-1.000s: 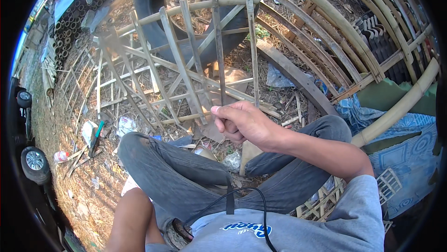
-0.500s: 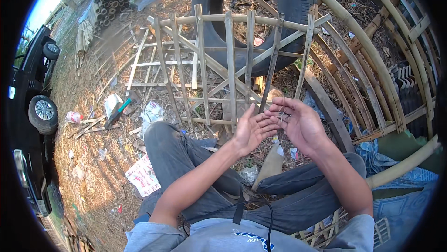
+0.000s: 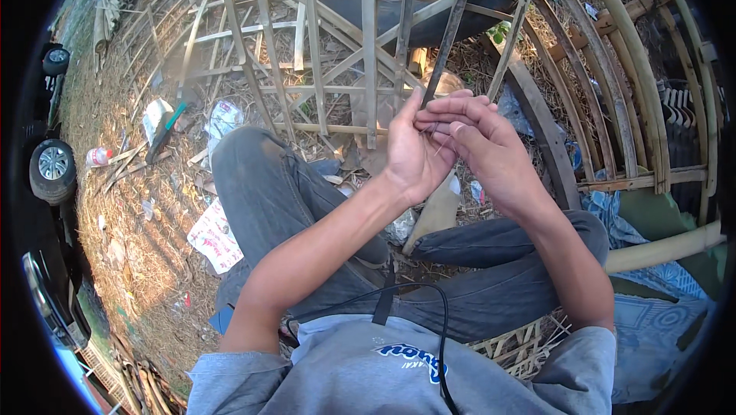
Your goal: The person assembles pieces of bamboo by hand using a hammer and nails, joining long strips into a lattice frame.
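My two hands meet in front of my bent knees. My left hand (image 3: 410, 158) is cupped with its palm turned up and inward, the thumb raised. My right hand (image 3: 498, 150) curls over it, its fingers overlapping the left fingers and its thumb bent inward. Several thin, nail-like pieces (image 3: 443, 141) show between the palms; they are too fine to make out fully. Just beyond the fingertips stands a lattice of bamboo slats (image 3: 370, 55), uprights crossed by diagonal strips. One dark slat (image 3: 451, 28) comes down right behind my hands.
Behind the lattice lies a large black tyre (image 3: 452, 20). Curved bamboo frames (image 3: 613, 55) rise at right, above blue cloth (image 3: 652, 338). On the straw-covered ground at left are a hammer with a green handle (image 3: 166, 131), a plastic bottle (image 3: 98, 157) and printed paper (image 3: 215, 237). A black vehicle (image 3: 46, 223) stands beyond.
The view has tipped downward, so the lattice and tyre sit higher. My hands have come together: the right fingers and thumb have closed in over the left hand.
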